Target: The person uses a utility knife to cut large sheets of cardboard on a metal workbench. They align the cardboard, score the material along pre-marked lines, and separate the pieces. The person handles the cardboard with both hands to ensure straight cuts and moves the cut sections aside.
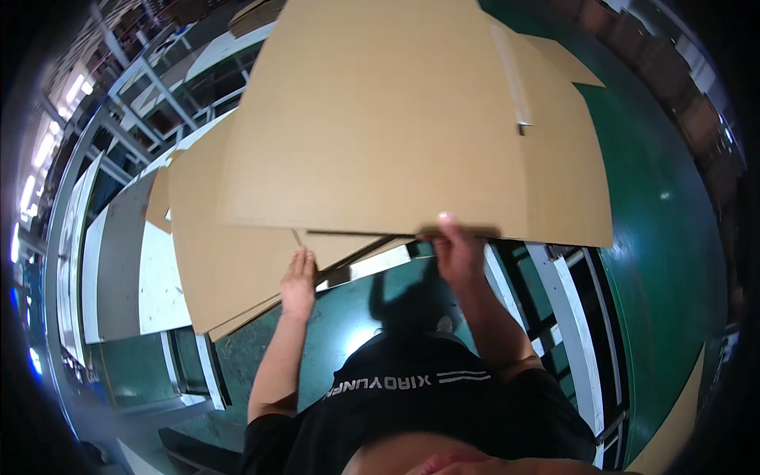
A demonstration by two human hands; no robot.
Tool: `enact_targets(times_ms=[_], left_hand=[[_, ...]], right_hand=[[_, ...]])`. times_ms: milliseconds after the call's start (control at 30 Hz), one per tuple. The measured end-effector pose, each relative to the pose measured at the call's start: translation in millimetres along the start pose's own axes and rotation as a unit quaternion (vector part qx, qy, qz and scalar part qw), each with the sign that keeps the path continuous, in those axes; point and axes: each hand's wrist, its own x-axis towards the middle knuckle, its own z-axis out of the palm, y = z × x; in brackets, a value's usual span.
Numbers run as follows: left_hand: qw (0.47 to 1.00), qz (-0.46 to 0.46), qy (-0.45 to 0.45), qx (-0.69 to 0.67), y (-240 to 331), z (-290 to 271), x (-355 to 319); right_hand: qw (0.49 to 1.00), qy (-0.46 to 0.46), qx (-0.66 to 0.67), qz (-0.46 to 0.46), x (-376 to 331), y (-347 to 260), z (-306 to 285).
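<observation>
A large flattened cardboard box (380, 119) slopes away in front of me, with a strip of clear tape (513, 79) on its right part. My right hand (459, 253) is closed on its near edge, thumb on top and the other fingers underneath, mostly hidden. Under its left side lies another flat cardboard sheet (214, 261), whose near corner juts toward me. My left hand (299, 285) rests at that lower sheet's near edge, fingers stretched out and holding nothing. A dark gap shows between the two layers.
A metal-framed table with a white top (158, 277) extends to the left. Metal rails (566, 317) stand at my right, close to my arm. The floor (665, 237) is green. More cardboard (257, 16) is stacked at the far left, and brown stacks line the far right.
</observation>
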Motion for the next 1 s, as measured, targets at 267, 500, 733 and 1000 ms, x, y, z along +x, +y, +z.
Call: enact_targets(times_ms=[267,500,733,1000], left_hand=[[0.971,-0.116,-0.195,-0.073,7.0,-0.4,-13.8],[0.975,-0.104,-0.144,-0.137,11.2,21.1,-47.3],[0.86,-0.208,-0.198,-0.422,18.6,-56.5,-101.3],[0.99,0.02,-0.003,-0.137,17.3,-74.2,18.2]], right_hand=[[0.977,-0.053,0.052,0.198,-76.8,182.0,119.4],[0.774,-0.1,0.117,0.614,-77.7,241.6,124.7],[0.638,-0.165,0.13,0.741,-45.9,240.7,67.9],[0.823,-0.311,-0.451,0.152,35.0,138.1,-170.5]])
